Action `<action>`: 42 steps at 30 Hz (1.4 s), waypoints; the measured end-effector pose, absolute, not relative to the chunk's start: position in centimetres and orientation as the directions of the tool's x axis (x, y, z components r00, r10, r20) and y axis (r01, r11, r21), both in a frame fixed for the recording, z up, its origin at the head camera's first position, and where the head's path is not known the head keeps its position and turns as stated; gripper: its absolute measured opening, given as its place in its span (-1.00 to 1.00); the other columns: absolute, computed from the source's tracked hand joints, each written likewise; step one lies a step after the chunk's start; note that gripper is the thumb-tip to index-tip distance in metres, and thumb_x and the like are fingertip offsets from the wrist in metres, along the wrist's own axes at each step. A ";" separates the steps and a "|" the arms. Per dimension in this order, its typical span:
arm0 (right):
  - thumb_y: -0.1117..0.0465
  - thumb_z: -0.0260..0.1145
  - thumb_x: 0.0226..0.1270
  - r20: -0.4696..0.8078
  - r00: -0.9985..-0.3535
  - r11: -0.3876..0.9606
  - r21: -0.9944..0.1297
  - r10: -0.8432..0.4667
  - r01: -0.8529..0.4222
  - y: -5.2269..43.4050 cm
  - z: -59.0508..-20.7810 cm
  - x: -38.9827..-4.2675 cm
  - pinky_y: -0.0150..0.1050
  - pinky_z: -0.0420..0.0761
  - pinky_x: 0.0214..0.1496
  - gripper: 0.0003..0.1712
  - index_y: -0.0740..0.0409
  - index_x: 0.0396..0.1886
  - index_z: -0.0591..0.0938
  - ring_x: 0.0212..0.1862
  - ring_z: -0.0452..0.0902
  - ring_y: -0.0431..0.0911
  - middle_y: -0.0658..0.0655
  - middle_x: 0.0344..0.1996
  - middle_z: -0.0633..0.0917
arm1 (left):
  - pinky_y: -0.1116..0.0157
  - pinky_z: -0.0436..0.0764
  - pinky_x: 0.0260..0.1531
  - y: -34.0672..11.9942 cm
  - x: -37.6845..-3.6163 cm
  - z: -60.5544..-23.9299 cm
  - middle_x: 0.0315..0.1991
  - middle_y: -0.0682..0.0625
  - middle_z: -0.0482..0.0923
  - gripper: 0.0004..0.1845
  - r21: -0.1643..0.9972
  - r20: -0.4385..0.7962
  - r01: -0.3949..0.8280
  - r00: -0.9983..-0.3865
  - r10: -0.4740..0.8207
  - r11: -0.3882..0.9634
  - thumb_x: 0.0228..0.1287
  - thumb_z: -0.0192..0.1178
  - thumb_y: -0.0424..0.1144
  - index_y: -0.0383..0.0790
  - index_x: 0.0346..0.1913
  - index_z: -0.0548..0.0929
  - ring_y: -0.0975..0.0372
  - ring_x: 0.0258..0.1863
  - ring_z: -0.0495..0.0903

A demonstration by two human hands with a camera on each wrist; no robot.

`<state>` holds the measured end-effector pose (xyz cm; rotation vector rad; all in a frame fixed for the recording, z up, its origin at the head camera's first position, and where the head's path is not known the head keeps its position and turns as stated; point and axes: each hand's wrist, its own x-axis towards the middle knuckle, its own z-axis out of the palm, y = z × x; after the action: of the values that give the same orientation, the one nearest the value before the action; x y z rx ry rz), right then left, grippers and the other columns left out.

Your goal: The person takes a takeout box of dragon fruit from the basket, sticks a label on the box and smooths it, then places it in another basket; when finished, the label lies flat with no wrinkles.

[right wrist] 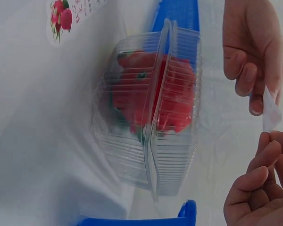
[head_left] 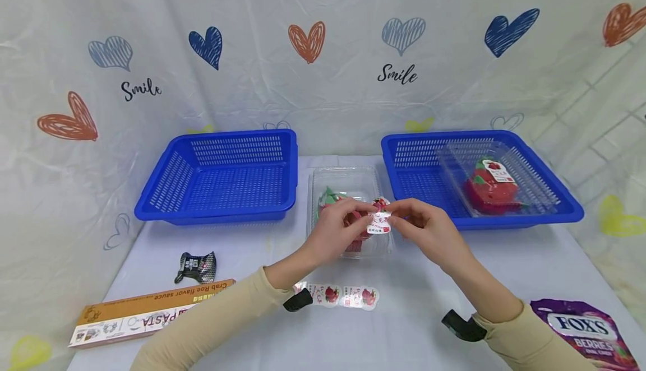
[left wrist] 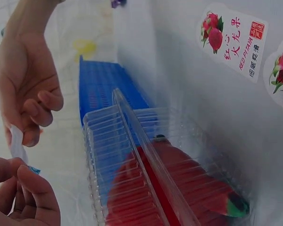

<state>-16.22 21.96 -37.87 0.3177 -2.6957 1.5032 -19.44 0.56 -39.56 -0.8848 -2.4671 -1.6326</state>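
Observation:
A dragon fruit label sticker is stretched between my two hands. My left hand pinches its left edge between thumb and fingers. The right hand pinches the right edge, and in the right wrist view the sticker looks bent and seen from its pale side. Beneath the hands lies a closed clear plastic box, its hinged rim showing in the left wrist view. Inside it is a red dragon fruit with green tips, partly hidden by my hands from above.
Two blue baskets stand at the back; the right basket holds another labelled clear box, the left basket nothing. Nearer are a sticker strip, a pasta box, a small black packet and a purple candy bag.

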 end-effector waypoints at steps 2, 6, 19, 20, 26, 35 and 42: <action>0.03 0.32 0.37 0.120 -0.976 0.499 -0.844 -0.181 -0.196 21.9 -37.9 -16.8 -0.31 0.52 -0.34 -0.70 0.02 0.02 0.66 -0.32 0.52 -0.05 0.07 -0.30 0.65 | 0.42 0.45 -0.54 0.3 -19.9 -39.6 -0.37 0.12 0.53 -0.78 0.855 0.278 0.426 -0.859 0.431 0.297 0.36 0.23 -0.25 -0.10 0.02 0.70 0.32 -0.48 0.46; 0.04 0.31 0.38 0.093 -0.972 0.473 -0.861 -0.214 -0.187 21.5 -38.1 -18.1 -0.30 0.55 -0.28 -0.68 0.06 0.03 0.66 -0.27 0.55 -0.05 0.08 -0.22 0.68 | 0.41 0.43 -0.57 -0.2 -20.8 -39.7 -0.39 0.07 0.52 -0.73 0.909 0.154 0.300 -0.886 0.436 0.289 0.37 0.23 -0.17 -0.04 0.09 0.66 0.27 -0.50 0.46; 0.07 0.29 0.40 0.001 -0.970 0.461 -0.880 -0.243 -0.116 20.1 -38.7 -21.8 -0.16 0.54 -0.24 -0.68 0.09 0.06 0.64 -0.27 0.49 0.01 0.18 -0.16 0.66 | 0.31 0.56 -0.44 -1.7 -23.2 -39.6 -0.23 0.04 0.57 -0.71 0.893 0.050 0.211 -0.924 0.378 0.397 0.36 0.22 -0.19 -0.03 0.12 0.63 0.13 -0.40 0.58; 0.09 0.29 0.40 0.004 -0.970 0.465 -0.877 -0.244 -0.121 20.0 -38.8 -22.0 -0.14 0.54 -0.22 -0.69 0.10 0.06 0.65 -0.27 0.50 0.01 0.17 -0.15 0.66 | 0.31 0.57 -0.43 -1.8 -23.4 -39.6 -0.24 0.04 0.59 -0.71 0.880 0.061 0.225 -0.927 0.370 0.418 0.35 0.23 -0.20 -0.05 0.10 0.65 0.18 -0.40 0.58; 0.17 0.29 0.40 0.035 -0.965 0.486 -0.859 -0.260 -0.162 19.4 -39.1 -22.9 -0.14 0.58 -0.21 -0.72 0.15 0.04 0.65 -0.26 0.55 -0.01 0.16 -0.13 0.69 | 0.36 0.56 -0.41 -2.1 -23.9 -39.7 -0.26 0.04 0.63 -0.72 0.824 0.117 0.289 -0.928 0.353 0.487 0.33 0.25 -0.23 -0.10 0.08 0.67 0.24 -0.36 0.58; 0.10 0.27 0.41 -0.010 -0.966 0.462 -0.880 -0.258 -0.114 19.1 -39.1 -23.5 -0.09 0.54 -0.20 -0.70 0.11 0.04 0.66 -0.24 0.49 0.03 0.18 -0.14 0.65 | 0.34 0.59 -0.38 -2.6 -24.5 -39.7 -0.10 0.02 0.66 -0.72 0.839 0.093 0.268 -0.928 0.362 0.473 0.36 0.23 -0.19 -0.04 0.10 0.65 0.23 -0.26 0.63; 0.11 0.25 0.43 -0.034 -0.962 0.459 -0.883 -0.273 -0.099 18.9 -39.2 -23.8 -0.07 0.53 -0.18 -0.71 0.13 0.03 0.66 -0.19 0.50 0.14 0.19 -0.16 0.63 | 0.35 0.58 -0.39 -2.8 -24.9 -39.9 -0.21 0.05 0.70 -0.78 0.841 0.075 0.250 -0.932 0.354 0.480 0.35 0.24 -0.20 -0.10 0.00 0.72 0.26 -0.32 0.62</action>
<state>-23.82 18.90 -39.19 0.3634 -2.8255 1.6903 -24.87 -2.79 -39.90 -0.5724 -2.7948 -1.5579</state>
